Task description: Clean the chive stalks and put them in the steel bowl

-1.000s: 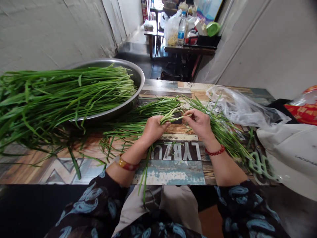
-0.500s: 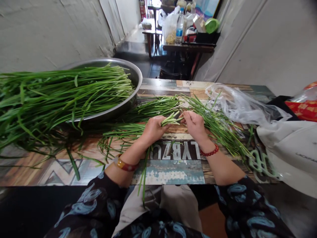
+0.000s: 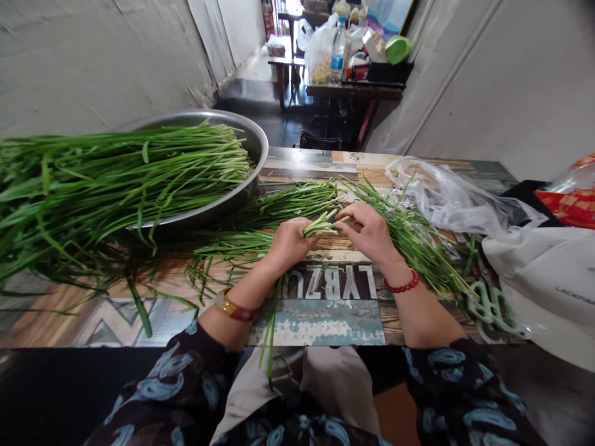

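Observation:
My left hand (image 3: 292,243) is closed round a small bunch of garlic chives (image 3: 320,225). Their pale cut ends point right, and a few long leaves hang down over the table's front edge. At those ends, the thumb and fingers of my right hand (image 3: 367,230) close on a stalk, partly hidden by the fingers. Behind and left of my hands lie more loose chives (image 3: 292,201). Another spread of chives (image 3: 413,241) lies beside my right hand, partly over clear plastic.
A large metal basin (image 3: 263,148) heaped with chives (image 3: 139,167) takes up the left of the patterned table (image 3: 320,322). On the right are a crumpled plastic bag (image 3: 441,192), green-handled scissors (image 3: 493,306) and a white bag (image 3: 543,272). Another table (image 3: 353,91) stands behind.
My right hand has turned a little, its wrist shifting right and its fingers stretching out more at the stalk ends. My left hand keeps its hold on the bunch, nearly still.

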Demonstrator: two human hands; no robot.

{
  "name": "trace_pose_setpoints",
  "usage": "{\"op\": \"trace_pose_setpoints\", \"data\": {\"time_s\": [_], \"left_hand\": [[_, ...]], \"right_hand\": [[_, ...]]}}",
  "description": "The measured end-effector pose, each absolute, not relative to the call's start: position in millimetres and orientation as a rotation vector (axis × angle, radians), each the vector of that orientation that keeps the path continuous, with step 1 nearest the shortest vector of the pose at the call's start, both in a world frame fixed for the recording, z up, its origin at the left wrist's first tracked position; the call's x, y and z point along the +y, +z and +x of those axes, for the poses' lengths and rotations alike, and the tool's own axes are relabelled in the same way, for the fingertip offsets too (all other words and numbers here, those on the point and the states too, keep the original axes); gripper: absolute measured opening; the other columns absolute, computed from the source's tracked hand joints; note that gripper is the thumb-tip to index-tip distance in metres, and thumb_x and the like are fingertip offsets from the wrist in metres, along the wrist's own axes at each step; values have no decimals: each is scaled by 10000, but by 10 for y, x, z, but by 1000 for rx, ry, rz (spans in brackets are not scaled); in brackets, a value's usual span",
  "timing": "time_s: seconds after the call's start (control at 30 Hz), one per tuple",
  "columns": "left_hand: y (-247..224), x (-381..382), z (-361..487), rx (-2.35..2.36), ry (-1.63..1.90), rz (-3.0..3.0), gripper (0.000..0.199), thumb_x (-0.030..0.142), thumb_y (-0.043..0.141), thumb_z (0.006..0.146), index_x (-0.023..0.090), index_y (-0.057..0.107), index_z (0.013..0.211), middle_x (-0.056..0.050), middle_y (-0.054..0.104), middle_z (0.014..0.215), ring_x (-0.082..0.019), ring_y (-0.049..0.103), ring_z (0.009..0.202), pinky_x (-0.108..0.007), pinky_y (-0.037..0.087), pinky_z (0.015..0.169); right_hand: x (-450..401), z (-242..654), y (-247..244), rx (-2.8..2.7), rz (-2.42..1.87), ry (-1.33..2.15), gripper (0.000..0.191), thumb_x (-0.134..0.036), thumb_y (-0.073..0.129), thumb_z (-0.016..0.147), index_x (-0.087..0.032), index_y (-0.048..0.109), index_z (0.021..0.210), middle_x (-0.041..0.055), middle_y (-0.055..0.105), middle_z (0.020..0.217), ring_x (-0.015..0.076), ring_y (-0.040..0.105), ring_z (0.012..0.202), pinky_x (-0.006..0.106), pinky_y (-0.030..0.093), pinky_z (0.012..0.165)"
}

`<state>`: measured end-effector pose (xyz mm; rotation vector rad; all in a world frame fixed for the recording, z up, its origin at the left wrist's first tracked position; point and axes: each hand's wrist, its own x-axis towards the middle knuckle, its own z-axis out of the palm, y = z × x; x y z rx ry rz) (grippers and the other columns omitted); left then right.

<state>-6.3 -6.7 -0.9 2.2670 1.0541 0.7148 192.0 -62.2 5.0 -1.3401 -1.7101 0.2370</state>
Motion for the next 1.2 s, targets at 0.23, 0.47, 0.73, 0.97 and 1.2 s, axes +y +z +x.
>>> {"op": "trace_pose_setpoints", "data": {"time_s": [0.23, 0.47, 0.73, 0.97, 1.2], "left_hand": [[0, -86, -50, 1098, 724, 2310, 240, 192, 654, 807, 171, 544, 595, 1, 552, 630, -135, 494, 636, -250, 322, 614], [-40, -73, -64, 1116, 697, 2329, 267, 219, 635, 812, 176, 520, 575, -5, 545, 627, -142, 494, 635, -256, 307, 601], [-60, -55, -67, 1113, 746, 2307, 259, 219, 630, 822, 173, 534, 586, 1, 545, 620, -137, 495, 626, -249, 318, 602], [-37, -86, -70, 1084, 730, 2360, 200, 207, 631, 829, 176, 597, 634, -10, 553, 658, -148, 514, 659, -254, 321, 612], [32, -166, -71, 1125, 601, 2545, 133, 179, 566, 862, 187, 691, 818, -52, 617, 842, -166, 555, 714, -280, 349, 606]], "right_hand": [[-563, 1739, -136, -1327, -1343, 568, 131, -316, 650, 824, -202, 674, 766, 7, 642, 783, 126, 550, 678, 258, 434, 618], [-506, 1943, -151, -784, -1200, 748, 314, -504, 676, 791, -207, 590, 741, -22, 569, 687, 91, 457, 558, 220, 354, 499], [-542, 2086, -58, -1230, -1362, 485, 354, -551, 646, 829, -206, 685, 901, 10, 653, 780, 133, 571, 677, 255, 471, 618], [-614, 1882, -32, -1323, -1423, 543, 245, -435, 688, 816, -197, 727, 774, -13, 660, 642, 121, 565, 584, 258, 444, 589], [-634, 1840, -46, -1333, -1326, 667, 374, -544, 592, 884, -198, 731, 879, 29, 728, 809, 156, 656, 749, 284, 515, 706]]}}
